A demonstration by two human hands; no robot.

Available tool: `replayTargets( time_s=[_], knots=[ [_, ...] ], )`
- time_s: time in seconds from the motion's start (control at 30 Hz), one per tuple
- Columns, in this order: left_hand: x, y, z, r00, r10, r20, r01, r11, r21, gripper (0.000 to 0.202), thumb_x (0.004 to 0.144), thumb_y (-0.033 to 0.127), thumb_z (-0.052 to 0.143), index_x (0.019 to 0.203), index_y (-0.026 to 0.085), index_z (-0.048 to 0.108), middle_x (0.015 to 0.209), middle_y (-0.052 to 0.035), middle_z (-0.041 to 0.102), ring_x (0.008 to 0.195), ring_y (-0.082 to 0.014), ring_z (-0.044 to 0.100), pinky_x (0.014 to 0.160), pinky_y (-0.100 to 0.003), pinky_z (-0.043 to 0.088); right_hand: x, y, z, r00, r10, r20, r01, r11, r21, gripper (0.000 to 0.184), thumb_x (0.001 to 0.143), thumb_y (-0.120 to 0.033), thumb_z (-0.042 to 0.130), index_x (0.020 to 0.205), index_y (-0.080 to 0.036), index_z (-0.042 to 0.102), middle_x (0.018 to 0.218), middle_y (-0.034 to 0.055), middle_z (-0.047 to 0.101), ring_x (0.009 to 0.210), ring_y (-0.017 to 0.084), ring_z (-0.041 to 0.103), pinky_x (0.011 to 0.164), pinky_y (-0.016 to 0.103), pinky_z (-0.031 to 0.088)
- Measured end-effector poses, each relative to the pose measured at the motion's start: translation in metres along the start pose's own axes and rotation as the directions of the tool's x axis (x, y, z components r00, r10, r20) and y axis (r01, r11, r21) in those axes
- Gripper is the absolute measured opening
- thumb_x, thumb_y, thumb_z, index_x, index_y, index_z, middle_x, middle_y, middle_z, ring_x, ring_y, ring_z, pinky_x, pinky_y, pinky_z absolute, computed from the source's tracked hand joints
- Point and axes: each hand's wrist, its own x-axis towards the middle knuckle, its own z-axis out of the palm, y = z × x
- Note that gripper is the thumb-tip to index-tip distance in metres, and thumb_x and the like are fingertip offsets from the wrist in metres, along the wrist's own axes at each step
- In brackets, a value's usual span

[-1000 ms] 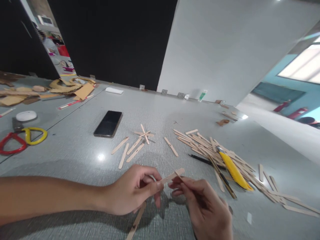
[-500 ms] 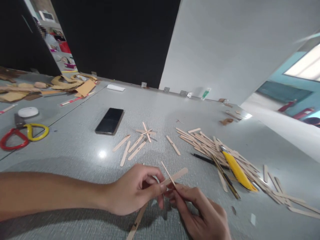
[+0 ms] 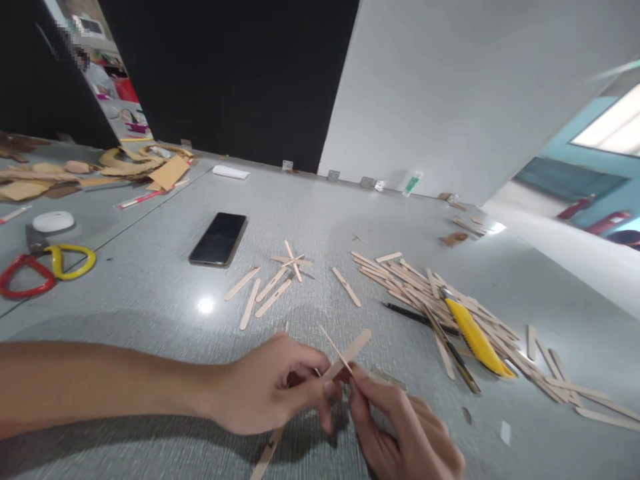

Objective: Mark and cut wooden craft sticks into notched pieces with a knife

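My left hand (image 3: 277, 387) pinches a flat wooden craft stick (image 3: 358, 345) between thumb and fingers, its rounded end pointing up and to the right. In my right hand (image 3: 405, 420) is a second craft stick (image 3: 331, 342), turned edge-on and looking thin. The two sticks cross and touch just in front of my fingertips; whether they interlock I cannot make out. Below my left hand another craft stick (image 3: 265, 459) with a dark notch lies on the table. Beyond my hands stand crossed sticks (image 3: 292, 261) in a star shape, near several loose notched sticks (image 3: 271, 285).
To the right, a heap of craft sticks (image 3: 410, 287) lies with a yellow utility knife (image 3: 475, 337) and a black pen (image 3: 410, 313). A phone (image 3: 219, 240), scissors (image 3: 70, 262) and a white mouse (image 3: 53, 221) lie to the left. Cardboard scraps (image 3: 170, 173) sit at the back left.
My right hand has shifted slightly right and down, and the edge-on stick has tilted a little against the flat one. The view has moved slightly.
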Motion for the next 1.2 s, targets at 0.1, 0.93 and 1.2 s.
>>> replayTargets(
  time_s=[0.1, 0.93, 1.2],
  knots=[
    [0.0003, 0.0, 0.0001, 1.0, 0.011, -0.011, -0.011, 1.0, -0.01, 0.048, 0.108, 0.054, 0.049, 0.109, 0.014, 0.076, 0.09, -0.0116, 0.079, 0.064, -0.0132, 0.061, 0.054, -0.021, 0.038, 0.0009, 0.0023, 0.0003, 1.0, -0.017, 0.021, 0.017, 1.0, 0.001, 0.039, 0.095, -0.002, 0.059, 0.125, -0.027, 0.061, 0.095, 0.0035, 0.085, 0.071, 0.019, 0.083, 0.065, 0.024, 0.069],
    [0.0021, -0.0017, -0.002, 0.999, 0.001, -0.036, -0.002, 0.999, -0.035, 0.039, 0.109, 0.045, 0.051, 0.1, 0.012, 0.07, 0.079, -0.007, 0.075, 0.05, -0.0056, 0.05, 0.046, -0.013, 0.038, 0.0051, -0.002, 0.0023, 0.997, 0.071, -0.02, -0.071, 0.997, -0.023, 0.015, 0.103, -0.011, 0.057, 0.111, -0.022, 0.063, 0.087, 0.0002, 0.081, 0.066, 0.012, 0.077, 0.063, 0.02, 0.06],
    [0.0029, -0.0007, -0.0028, 0.999, -0.016, -0.031, 0.016, 1.0, -0.025, 0.041, 0.109, 0.046, 0.049, 0.097, 0.013, 0.069, 0.078, -0.0055, 0.073, 0.05, -0.0053, 0.048, 0.046, -0.013, 0.037, 0.0056, -0.0041, 0.0019, 0.991, 0.127, -0.03, -0.128, 0.99, -0.056, 0.01, 0.105, -0.016, 0.056, 0.108, -0.024, 0.062, 0.077, -0.0044, 0.077, 0.057, 0.011, 0.074, 0.057, 0.021, 0.056]
  ],
)
